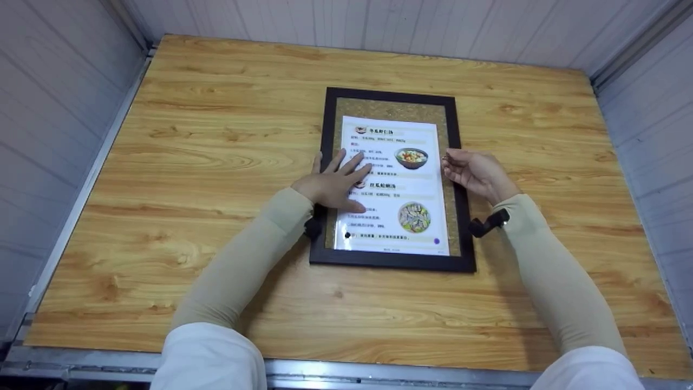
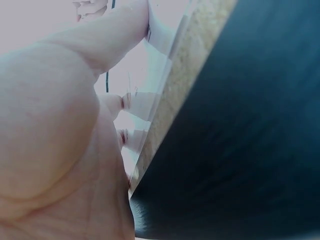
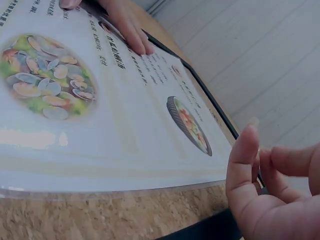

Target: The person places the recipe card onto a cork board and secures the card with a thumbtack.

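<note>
A black picture frame (image 1: 392, 262) with a speckled gold-brown backing lies flat on the wooden table (image 1: 216, 162). A glossy printed menu sheet (image 1: 403, 187) with two food pictures rests on that backing. My left hand (image 1: 337, 181) lies flat on the sheet's left side, fingers spread and straight; its palm (image 2: 50, 130) sits by the frame's dark left edge (image 2: 240, 130). My right hand (image 1: 475, 172) hovers at the frame's right edge, fingers loosely curled and holding nothing. In the right wrist view its fingers (image 3: 250, 170) hang just beside the sheet (image 3: 125, 130).
White panelled walls close in the table at the back and both sides. A metal rail (image 1: 346, 374) runs along the near edge. Bare wood lies left, right and in front of the frame. Small black wrist mounts (image 1: 487, 223) sit on both sleeves.
</note>
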`<state>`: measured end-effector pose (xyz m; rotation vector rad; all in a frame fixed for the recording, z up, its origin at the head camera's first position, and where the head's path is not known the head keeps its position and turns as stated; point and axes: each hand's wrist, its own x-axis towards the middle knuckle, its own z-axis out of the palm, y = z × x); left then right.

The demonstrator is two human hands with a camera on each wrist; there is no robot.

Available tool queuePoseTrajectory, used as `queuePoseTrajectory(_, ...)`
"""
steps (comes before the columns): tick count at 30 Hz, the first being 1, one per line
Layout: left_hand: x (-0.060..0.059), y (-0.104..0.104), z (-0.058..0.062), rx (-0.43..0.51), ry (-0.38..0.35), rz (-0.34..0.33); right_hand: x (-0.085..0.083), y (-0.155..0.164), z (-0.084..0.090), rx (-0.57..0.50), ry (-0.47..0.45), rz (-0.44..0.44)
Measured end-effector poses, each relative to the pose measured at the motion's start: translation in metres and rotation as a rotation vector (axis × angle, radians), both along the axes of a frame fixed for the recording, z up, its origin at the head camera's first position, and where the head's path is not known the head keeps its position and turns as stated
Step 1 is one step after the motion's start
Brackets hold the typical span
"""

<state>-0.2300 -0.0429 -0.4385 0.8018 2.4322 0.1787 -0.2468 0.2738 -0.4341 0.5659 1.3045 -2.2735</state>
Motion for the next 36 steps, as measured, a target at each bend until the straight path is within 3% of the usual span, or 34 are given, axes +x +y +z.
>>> queuePoseTrajectory(8, 0.001, 0.0, 0.001, 0.011, 0.002, 0.006, -0.003, -0.007, -0.004, 0.073, -0.002, -0.001)
queuePoseTrajectory(24, 0.001, 0.0, 0.002, 0.023, 0.0, 0.001, 0.003, -0.009, -0.001, 0.097, 0.029, 0.077)
queuePoseTrajectory(36, 0.002, 0.0, 0.002, 0.024, 0.0, 0.004, 0.0, -0.015, -0.004, 0.267, 0.143, 0.162)
